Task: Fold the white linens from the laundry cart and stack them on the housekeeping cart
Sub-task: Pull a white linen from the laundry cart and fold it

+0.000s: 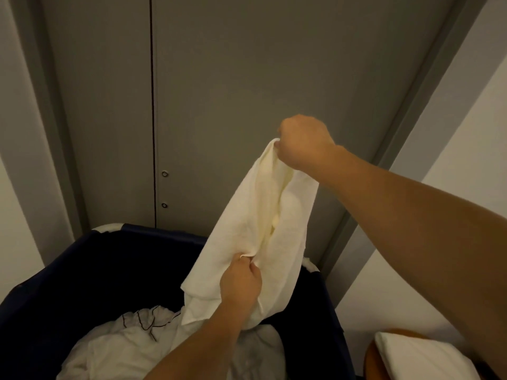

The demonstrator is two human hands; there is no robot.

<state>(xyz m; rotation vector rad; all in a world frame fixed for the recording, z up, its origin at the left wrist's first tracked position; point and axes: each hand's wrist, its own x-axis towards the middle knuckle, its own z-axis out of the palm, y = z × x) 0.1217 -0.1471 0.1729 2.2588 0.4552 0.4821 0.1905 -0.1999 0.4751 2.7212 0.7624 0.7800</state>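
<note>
Nearest, the left hand (241, 282) pinches a fold midway down a white linen (241, 215); above it, the right hand (304, 141) grips the linen's top end in a fist. Below both hands, the navy laundry cart (90, 272) holds crumpled linens (118, 349).

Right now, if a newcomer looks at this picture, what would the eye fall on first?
First, the white linen held up in the middle: the right hand grips its top and the left hand pinches it lower down. Under it stands the dark blue laundry cart with more crumpled linens inside, in front of grey doors.
</note>
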